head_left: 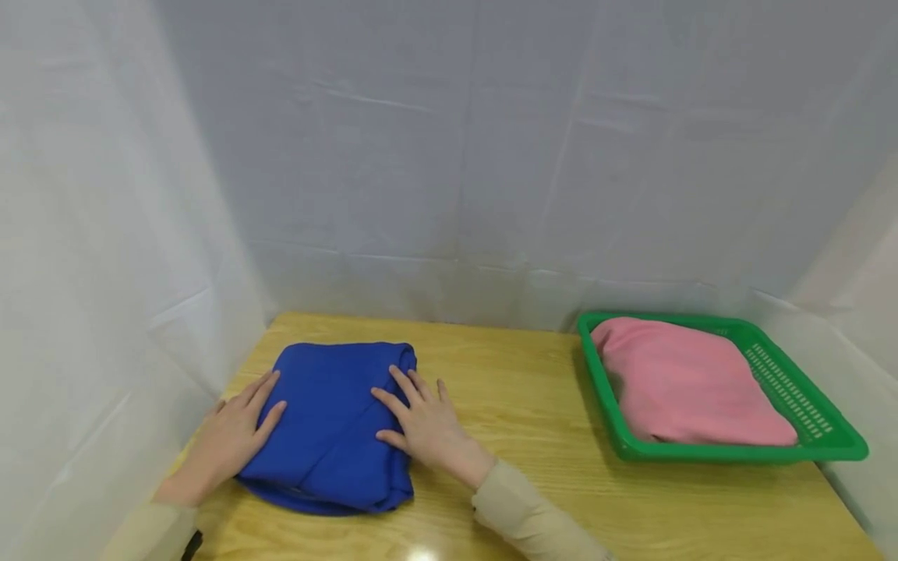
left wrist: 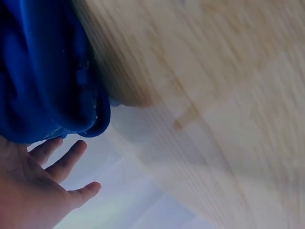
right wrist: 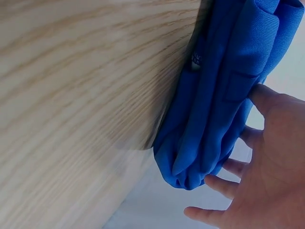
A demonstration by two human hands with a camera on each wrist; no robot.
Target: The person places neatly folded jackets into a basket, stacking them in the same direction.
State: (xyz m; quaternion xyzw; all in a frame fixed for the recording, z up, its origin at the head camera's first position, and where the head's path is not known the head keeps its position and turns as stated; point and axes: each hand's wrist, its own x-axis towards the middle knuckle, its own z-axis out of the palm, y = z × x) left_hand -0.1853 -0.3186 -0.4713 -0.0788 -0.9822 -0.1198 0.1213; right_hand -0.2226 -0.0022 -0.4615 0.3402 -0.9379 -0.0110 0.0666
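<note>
While both beige sleeves reach in from the near edge of the pale wooden desk, the folded bundle of deep blue knitted cloth lies between the two hands at the near left of the desk. The left hand rests flat on the bundle's left edge, its fingers straight and relaxed, gripping nothing. The right hand lies on the bundle's right side, fingers spread and extended over the thick fold, pressing rather than pinching; the right wrist view shows those fingers splayed against the rolled edge of the cloth. The bundle runs longer from near to far than from side to side, so each hand sits along one long flank, neither noticeably closer than the other. The blue cloth lies directly under and inward of both sets of fingers.

Farther back and well apart to the right stands a green plastic slotted basket, holding a folded pink cloth. Behind everything hangs a white creased fabric backdrop.
</note>
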